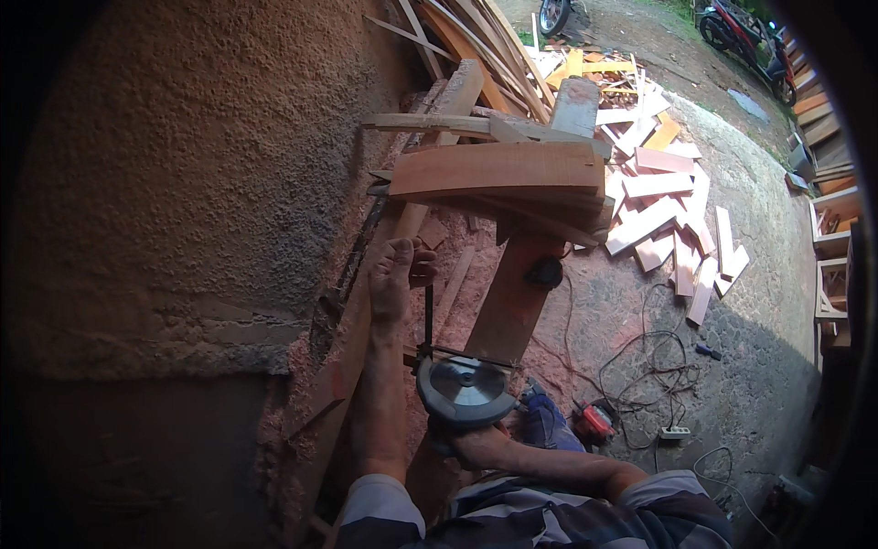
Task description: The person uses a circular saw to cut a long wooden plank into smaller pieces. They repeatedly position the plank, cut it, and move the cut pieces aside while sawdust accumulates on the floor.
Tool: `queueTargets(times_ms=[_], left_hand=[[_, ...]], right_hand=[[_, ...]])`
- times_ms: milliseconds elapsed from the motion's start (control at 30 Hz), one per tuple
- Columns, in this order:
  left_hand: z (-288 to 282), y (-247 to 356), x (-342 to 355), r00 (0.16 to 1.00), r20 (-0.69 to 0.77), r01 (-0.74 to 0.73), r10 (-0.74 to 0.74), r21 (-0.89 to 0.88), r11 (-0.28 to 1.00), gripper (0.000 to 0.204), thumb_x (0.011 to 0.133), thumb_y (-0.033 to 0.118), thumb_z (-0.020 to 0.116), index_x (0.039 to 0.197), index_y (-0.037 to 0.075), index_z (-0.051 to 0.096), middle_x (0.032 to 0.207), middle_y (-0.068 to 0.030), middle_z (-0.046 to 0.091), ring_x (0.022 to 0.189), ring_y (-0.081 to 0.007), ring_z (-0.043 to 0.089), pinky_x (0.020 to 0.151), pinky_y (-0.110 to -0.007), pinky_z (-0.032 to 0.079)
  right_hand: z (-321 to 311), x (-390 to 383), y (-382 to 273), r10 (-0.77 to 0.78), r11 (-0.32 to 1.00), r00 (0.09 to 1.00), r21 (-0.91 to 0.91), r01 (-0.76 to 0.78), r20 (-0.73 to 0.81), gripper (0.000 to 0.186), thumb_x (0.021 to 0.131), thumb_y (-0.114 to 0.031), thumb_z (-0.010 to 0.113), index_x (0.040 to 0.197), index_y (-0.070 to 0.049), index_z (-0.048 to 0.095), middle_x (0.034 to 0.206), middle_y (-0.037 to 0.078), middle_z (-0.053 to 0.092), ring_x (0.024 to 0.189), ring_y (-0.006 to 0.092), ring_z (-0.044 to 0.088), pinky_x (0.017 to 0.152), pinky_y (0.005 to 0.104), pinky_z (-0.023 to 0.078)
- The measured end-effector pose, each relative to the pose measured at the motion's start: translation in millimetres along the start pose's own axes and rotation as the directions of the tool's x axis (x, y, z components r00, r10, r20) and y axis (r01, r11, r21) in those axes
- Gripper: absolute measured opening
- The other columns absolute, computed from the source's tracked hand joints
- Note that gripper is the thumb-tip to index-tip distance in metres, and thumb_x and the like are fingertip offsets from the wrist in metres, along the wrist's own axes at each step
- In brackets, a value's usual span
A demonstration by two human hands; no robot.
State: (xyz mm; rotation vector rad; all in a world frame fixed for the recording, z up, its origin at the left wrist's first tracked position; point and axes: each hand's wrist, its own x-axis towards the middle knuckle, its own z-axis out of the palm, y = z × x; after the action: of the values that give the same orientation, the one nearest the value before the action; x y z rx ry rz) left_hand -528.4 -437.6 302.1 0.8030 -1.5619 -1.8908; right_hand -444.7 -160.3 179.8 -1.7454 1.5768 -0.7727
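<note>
Currently, the circular saw (466,392) is held over the brown plank (512,306) by the right hand (482,446), its fingers partly hidden; the left hand (395,279) is curled at the black rod (428,316), though whether that is gripped cannot be told.

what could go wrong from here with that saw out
The circular saw, held in the right hand, shows a broad face of bare blade; the left forearm lies close alongside, so a slip while it runs might cut the arm.
Loose cords loop across the floor beside the person and could catch a foot.
The boards stacked ahead lie unevenly and might shift if knocked.
</note>
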Motion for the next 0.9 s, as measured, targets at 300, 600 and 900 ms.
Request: queueTargets(times_ms=[300, 600, 900], left_hand=[[-247, -94, -189, -0.073, -0.958, -0.101, -0.276, -0.268, 0.958, 0.043, 0.098, 0.043, 0.062, 0.124, 0.011, 0.051, 0.122, -0.0103, 0.058, 0.106, -0.0231, 0.06, 0.09, -0.038, 0.053], [-343, -187, -219, 0.202, -0.72, -0.353, -0.664, -0.686, 0.637, 0.072, 0.085, 0.047, 0.077, 0.138, 0.01, 0.046, 0.129, -0.0104, 0.054, 0.114, -0.0275, 0.054, 0.111, -0.052, 0.036], [-327, -190, -220, 0.185, -0.889, -0.424, -0.419, -0.457, 0.782, 0.047, 0.088, 0.024, 0.071, 0.122, -0.005, 0.058, 0.116, -0.0173, 0.065, 0.101, -0.0299, 0.065, 0.086, -0.042, 0.054]], right_hand=[[-21, 15, -31, -0.007, 0.99, 1.0, -0.14, 0.004, -0.019, 0.062, 0.072, -0.009, 0.065, 0.132, -0.001, 0.053, 0.121, 0.029, 0.058, 0.114, 0.0483, 0.057, 0.1, 0.0552, 0.045], [-10, 9, -25, -0.034, 0.977, 0.997, -0.208, 0.046, 0.062, 0.08, 0.073, -0.037, 0.082, 0.142, -0.011, 0.05, 0.116, 0.025, 0.058, 0.112, 0.0471, 0.057, 0.093, 0.0539, 0.047], [4, 0, 3, 0.031, 0.963, 0.999, -0.266, -0.037, -0.027, 0.07, 0.081, -0.02, 0.068, 0.145, -0.004, 0.045, 0.101, 0.029, 0.068, 0.095, 0.0456, 0.068, 0.084, 0.0522, 0.053]])
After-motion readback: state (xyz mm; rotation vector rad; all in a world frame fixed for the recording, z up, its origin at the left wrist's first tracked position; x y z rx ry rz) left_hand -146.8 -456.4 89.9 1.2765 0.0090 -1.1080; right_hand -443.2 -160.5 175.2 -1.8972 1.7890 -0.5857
